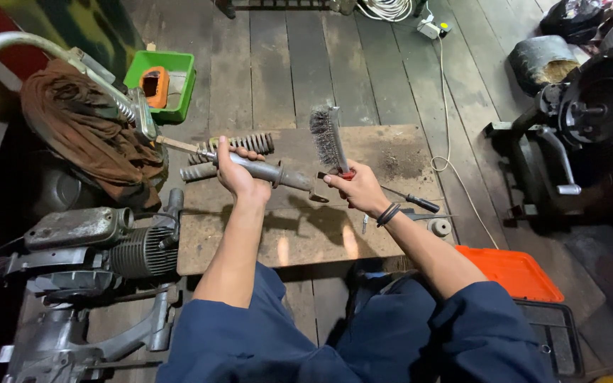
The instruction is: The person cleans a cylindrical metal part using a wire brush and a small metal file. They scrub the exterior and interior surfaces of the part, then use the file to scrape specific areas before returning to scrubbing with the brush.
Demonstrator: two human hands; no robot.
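Observation:
My left hand [234, 170] grips a grey metal shock-absorber tube [278, 174], held level above a wooden board [384, 152]. My right hand [356, 186] holds a wire brush [328, 138] by its red handle, bristles pointing up, just right of the tube's end. Behind the tube, two dark coil springs [250, 144] lie on the board. Both forearms come out of rolled-up blue sleeves, and a dark band sits on my right wrist.
A green tray [179, 71] with an orange part sits at the back left. An engine [101, 241] and brown rag [86, 131] crowd the left. A screwdriver [413, 201] lies on the board's right edge. An orange-lidded case [509, 273] is at right, with machinery [590, 113] beyond.

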